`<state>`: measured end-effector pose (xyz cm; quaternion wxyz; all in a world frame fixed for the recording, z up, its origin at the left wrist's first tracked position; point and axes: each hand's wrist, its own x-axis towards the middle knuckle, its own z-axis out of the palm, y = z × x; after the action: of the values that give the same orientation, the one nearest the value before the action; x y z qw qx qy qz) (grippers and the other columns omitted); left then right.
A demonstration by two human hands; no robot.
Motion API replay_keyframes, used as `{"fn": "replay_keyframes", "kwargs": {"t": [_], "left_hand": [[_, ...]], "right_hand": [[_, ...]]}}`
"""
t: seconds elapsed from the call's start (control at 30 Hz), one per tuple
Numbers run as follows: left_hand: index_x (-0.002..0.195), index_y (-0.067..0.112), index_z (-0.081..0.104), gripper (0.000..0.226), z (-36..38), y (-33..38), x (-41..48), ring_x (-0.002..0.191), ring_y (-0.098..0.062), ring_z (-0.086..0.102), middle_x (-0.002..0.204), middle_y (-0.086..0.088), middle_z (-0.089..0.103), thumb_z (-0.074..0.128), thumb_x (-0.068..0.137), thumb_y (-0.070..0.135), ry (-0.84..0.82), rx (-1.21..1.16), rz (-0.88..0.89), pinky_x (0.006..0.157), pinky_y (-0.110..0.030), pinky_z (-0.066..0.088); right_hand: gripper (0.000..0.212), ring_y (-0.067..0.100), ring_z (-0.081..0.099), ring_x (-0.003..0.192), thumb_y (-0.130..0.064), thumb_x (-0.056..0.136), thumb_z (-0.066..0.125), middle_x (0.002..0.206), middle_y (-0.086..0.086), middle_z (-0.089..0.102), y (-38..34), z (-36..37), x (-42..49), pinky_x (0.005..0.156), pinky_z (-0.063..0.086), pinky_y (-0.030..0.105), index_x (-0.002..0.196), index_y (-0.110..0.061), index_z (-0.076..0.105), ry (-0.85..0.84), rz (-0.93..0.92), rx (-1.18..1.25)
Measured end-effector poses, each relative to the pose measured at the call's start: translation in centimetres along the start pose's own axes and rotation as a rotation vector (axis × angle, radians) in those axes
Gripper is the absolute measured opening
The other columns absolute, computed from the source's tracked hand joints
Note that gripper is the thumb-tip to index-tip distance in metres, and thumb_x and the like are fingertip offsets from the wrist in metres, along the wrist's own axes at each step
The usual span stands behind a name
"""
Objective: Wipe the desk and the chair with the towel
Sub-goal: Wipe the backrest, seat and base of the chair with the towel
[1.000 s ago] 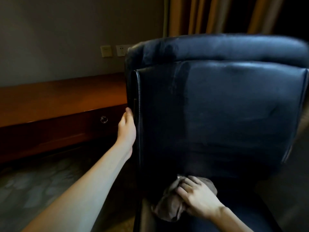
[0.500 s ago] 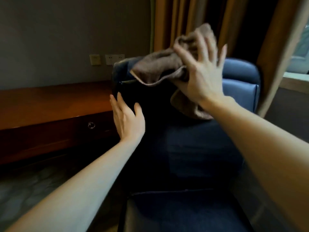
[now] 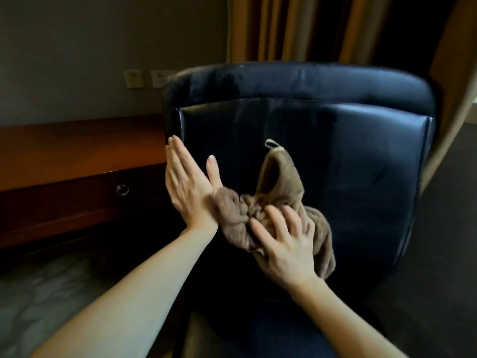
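Note:
A dark blue leather chair (image 3: 361, 156) fills the middle of the view, its backrest facing me. My right hand (image 3: 284, 244) presses a bunched brown towel (image 3: 273, 187) against the lower middle of the backrest, with spread, slightly bent fingers on the cloth. My left hand (image 3: 185, 187) lies flat with straight fingers at the backrest's left edge, its heel touching the towel. The wooden desk (image 3: 77, 151) runs along the wall at the left, behind the chair.
A drawer with a ring pull (image 3: 122, 189) sits under the desk top. Wall sockets (image 3: 147, 78) are above the desk. Orange curtains (image 3: 296, 29) hang behind the chair. Patterned carpet (image 3: 38, 293) covers the floor at the lower left.
My right hand has brought the towel down from above the headrest onto the middle of the backrest. My left hand stays open at the chair's left edge.

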<state>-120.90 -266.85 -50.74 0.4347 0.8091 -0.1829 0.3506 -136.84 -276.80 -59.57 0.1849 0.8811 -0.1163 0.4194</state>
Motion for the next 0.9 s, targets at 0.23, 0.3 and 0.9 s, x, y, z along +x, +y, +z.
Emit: {"fn": "replay_keyframes", "kwargs": {"t": [0.23,0.3,0.9], "left_hand": [[0.162,0.004,0.021,0.073,2.7,2.6,-0.8,0.150,-0.030,0.036,0.164,-0.017,0.033,0.026,0.108,0.054,-0.019,-0.060,0.081,0.118,-0.044,0.037],[0.162,0.005,0.020,0.073,3.3,3.6,-1.1,0.150,-0.030,0.036,0.164,-0.017,0.032,0.029,0.108,0.053,-0.046,-0.091,0.108,0.117,-0.044,0.037],[0.163,0.011,0.017,0.069,4.1,4.6,-2.1,0.150,-0.033,0.034,0.165,-0.016,0.031,0.033,0.108,0.050,-0.072,-0.179,0.107,0.112,-0.052,0.039]], "right_hand": [[0.029,0.028,0.048,0.123,-0.036,0.084,0.051,0.136,0.003,0.057,2.0,0.4,-10.6,0.080,0.055,0.050,0.103,-0.035,0.074,-0.334,-0.393,-0.104],[0.031,0.025,0.047,0.123,-0.034,0.082,0.049,0.123,-0.002,0.067,3.6,-0.3,-13.4,0.098,0.051,0.047,0.089,-0.034,0.079,-0.538,-0.533,-0.214],[0.081,0.039,0.030,0.147,-0.063,0.079,0.046,0.163,0.006,0.037,21.3,-16.6,8.3,0.116,0.023,0.068,0.156,-0.039,0.038,-0.245,0.261,-0.340]]}}
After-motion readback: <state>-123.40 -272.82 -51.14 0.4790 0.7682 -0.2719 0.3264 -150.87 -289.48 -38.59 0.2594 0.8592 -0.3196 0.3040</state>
